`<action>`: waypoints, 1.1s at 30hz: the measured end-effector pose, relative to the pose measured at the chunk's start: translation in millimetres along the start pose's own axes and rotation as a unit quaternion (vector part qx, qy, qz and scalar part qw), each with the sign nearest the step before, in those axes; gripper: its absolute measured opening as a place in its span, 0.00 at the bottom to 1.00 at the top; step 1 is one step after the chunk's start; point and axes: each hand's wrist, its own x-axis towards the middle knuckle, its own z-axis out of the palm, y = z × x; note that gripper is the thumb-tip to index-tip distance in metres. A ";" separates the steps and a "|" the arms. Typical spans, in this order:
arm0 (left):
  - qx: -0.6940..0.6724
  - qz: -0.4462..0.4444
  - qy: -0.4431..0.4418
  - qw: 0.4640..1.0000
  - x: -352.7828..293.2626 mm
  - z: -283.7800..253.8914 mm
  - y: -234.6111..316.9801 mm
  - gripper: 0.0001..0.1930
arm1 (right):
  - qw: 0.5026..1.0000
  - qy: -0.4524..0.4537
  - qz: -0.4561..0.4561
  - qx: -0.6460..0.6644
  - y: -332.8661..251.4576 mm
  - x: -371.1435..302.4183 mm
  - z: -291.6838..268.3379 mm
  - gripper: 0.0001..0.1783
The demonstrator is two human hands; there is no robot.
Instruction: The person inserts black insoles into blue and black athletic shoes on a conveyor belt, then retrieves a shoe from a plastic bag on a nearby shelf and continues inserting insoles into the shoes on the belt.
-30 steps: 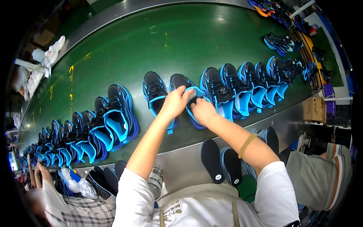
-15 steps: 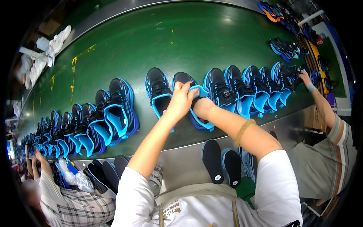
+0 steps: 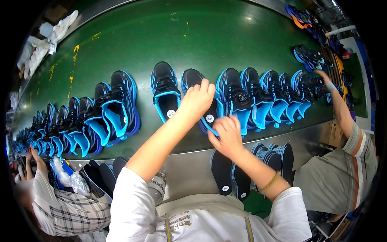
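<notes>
A black sneaker with blue lining (image 3: pixel 192 76) lies in front of me on the green table. My left hand (image 3: pixel 198 100) is closed on this sneaker at its tongue, covering most of the laces. By its heel is my right hand (image 3: pixel 228 136), slightly blurred, thumb and fingers apart, with nothing visible in it. Inside the shoe an insole with a round white sticker (image 3: pixel 209 118) shows. Just to the left stands a matching sneaker (image 3: pixel 163 76), also with a stickered insole inside, its heel partly behind my left forearm.
Rows of similar sneakers stand left (image 3: pixel 123 86) and right (image 3: pixel 229 82) on the green table (image 3: pixel 133 40). Black insoles (image 3: pixel 221 171) lean along the metal edge near me. A co-worker's arm (image 3: pixel 340 107) reaches in at right; another person (image 3: pixel 68 209) sits at left.
My right hand has come out of the sneaker and moved back to its heel, uncovering the insole. The left hand stays at the tongue. The co-worker's hand at right has moved slightly.
</notes>
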 end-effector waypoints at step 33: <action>-0.620 -0.144 0.086 0.767 20.1 -89.7 20.1 0.08 | 0.946 -0.036 0.311 0.084 -49.7 -181.4 -58.0 0.24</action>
